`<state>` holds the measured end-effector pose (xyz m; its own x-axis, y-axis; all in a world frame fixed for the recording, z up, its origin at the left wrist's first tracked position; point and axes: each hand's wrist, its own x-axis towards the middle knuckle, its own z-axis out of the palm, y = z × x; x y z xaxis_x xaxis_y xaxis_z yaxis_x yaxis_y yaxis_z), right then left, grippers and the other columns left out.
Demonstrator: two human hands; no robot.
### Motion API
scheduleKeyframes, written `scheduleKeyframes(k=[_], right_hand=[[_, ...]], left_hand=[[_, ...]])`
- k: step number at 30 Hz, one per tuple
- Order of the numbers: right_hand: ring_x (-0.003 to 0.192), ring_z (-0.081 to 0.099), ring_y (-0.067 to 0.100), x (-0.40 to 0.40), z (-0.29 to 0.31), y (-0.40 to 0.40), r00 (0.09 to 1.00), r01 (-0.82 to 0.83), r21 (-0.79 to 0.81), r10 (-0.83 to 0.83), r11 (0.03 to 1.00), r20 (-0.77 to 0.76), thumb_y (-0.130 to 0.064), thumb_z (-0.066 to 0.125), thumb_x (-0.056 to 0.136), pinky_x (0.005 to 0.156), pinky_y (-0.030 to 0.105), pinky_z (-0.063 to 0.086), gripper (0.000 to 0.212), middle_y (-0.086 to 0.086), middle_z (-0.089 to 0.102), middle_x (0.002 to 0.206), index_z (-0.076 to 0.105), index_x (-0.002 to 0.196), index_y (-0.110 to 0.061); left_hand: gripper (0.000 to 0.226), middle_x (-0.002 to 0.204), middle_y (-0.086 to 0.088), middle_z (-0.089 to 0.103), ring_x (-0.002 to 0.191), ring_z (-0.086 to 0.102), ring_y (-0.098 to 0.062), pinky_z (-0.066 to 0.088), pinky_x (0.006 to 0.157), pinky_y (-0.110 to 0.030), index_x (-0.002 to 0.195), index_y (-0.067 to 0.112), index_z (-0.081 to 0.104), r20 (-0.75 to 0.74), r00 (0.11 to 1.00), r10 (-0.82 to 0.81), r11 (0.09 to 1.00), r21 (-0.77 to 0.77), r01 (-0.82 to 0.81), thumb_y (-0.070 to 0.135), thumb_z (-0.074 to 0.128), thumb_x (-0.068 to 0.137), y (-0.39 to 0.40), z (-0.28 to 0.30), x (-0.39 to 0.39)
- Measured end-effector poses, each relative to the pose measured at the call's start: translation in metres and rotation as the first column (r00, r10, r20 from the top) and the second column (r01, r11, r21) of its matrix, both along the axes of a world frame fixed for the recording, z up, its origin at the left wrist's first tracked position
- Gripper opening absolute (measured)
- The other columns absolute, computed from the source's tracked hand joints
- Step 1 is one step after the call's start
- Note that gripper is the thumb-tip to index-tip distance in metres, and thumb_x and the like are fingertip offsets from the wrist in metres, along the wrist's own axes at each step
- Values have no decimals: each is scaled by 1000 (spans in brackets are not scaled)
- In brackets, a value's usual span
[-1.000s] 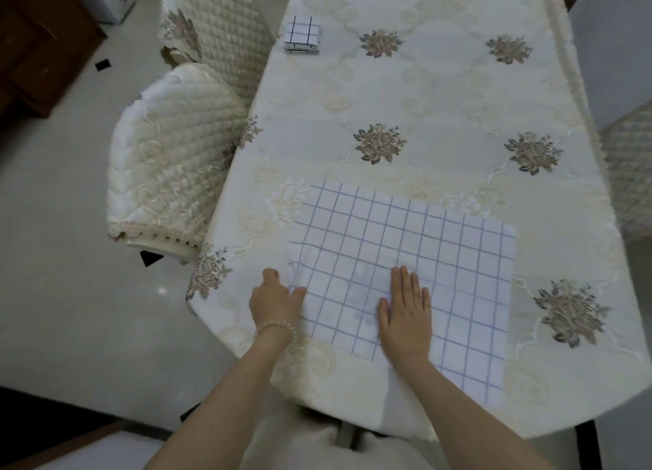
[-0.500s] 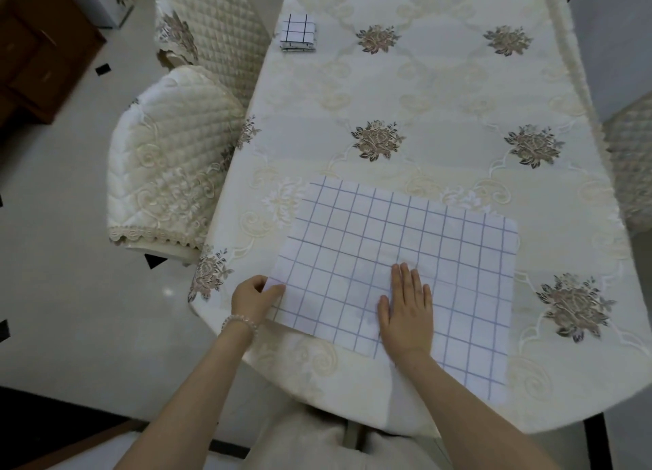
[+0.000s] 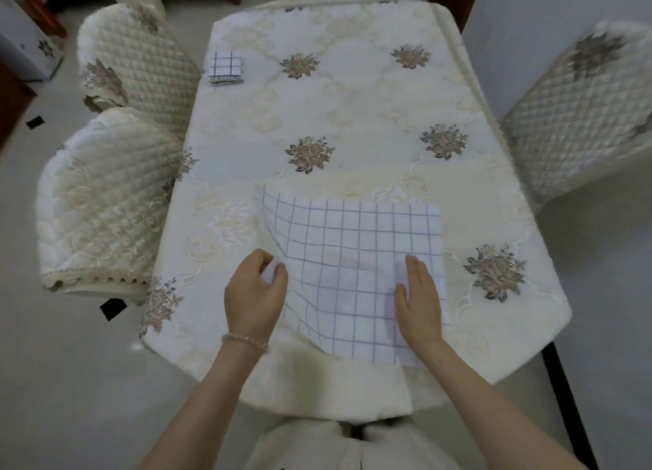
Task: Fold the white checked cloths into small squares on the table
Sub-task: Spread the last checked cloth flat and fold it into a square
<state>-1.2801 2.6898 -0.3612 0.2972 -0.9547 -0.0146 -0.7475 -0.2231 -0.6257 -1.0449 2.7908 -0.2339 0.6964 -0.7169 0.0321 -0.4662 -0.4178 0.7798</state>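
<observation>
Leftmost, two quilted chair covers [image 3: 106, 201] stand beside the counter [image 3: 352, 117], whose embroidered tablecloth carries a small folded checked cloth [image 3: 227, 67] near its far left edge, presumably set there out of the working area. Nearer us, our left hand [image 3: 254, 293] pinches the near left corner of the open white checked cloth [image 3: 352, 275] between thumb and fingers [image 3: 280, 270]; that corner is raised, so the left edge curls upward while the rest lies flat on the counter's near part. We judge this grip to be the start of a first fold, the lifted side to be carried across toward the right. Further right, our right hand [image 3: 418, 304] rests palm-down on the cloth near its right edge, fingers straight and grasping nothing, apparently to anchor the fabric against sliding. At far right another quilted chair [image 3: 578, 117] stands apart from the counter.
</observation>
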Motion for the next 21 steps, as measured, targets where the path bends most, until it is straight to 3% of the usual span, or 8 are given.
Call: scheduleKeyframes(k=[3,6,12,16,18,20,21], right_hand=[[146,19,25,-37,-1,-19,973,17,-47,-27,999,-227,-24,25,98,120,39,13,56,9,25,157,22,151,-7],[143,27,29,-63,-4,-31,933,48,-48,-62,998,-354,-28,18,95,116,46,22,60,12,30,154,26,150,-4],[137,38,29,-107,-19,-46,908,144,-54,-154,988,-391,-28,22,95,111,48,27,58,14,41,148,36,146,-5],[144,25,26,-124,-28,-52,902,45,-20,-50,999,-430,-33,15,95,115,45,16,61,9,28,156,26,151,-11],[138,33,31,-120,-20,-57,949,78,-15,-79,997,-307,-34,20,95,113,47,22,60,13,39,149,38,145,-7],[122,49,29,-104,10,-60,978,196,116,-203,974,52,-30,31,98,104,43,35,45,12,56,129,54,129,-7],[113,54,24,-94,30,-64,936,211,268,-273,940,222,-27,37,100,98,39,40,35,8,61,119,58,123,-10]], left_hand=[[19,65,6,54,63,53,-10,40,56,-20,70,22,49,61,993,-103,995,0,103,19,59,86,-14,9,-35],[17,67,9,53,66,53,-7,40,55,-17,72,25,49,95,977,-192,981,25,191,21,58,86,-25,8,-69],[16,69,11,52,64,49,-6,36,55,-14,74,22,48,192,903,-385,923,74,378,20,58,86,-41,-2,-125],[11,70,8,51,61,48,-13,43,51,-31,77,21,48,256,810,-528,849,156,505,22,53,86,-52,-17,-156],[10,70,7,52,60,49,-14,42,48,-30,78,20,48,277,778,-563,826,194,529,22,55,85,-58,-26,-168],[10,70,6,53,59,49,-15,40,47,-29,79,19,49,290,756,-587,810,212,547,21,57,84,-62,-34,-179],[10,71,6,53,59,49,-15,38,47,-28,79,18,49,295,742,-601,799,224,558,21,57,84,-65,-36,-183]])
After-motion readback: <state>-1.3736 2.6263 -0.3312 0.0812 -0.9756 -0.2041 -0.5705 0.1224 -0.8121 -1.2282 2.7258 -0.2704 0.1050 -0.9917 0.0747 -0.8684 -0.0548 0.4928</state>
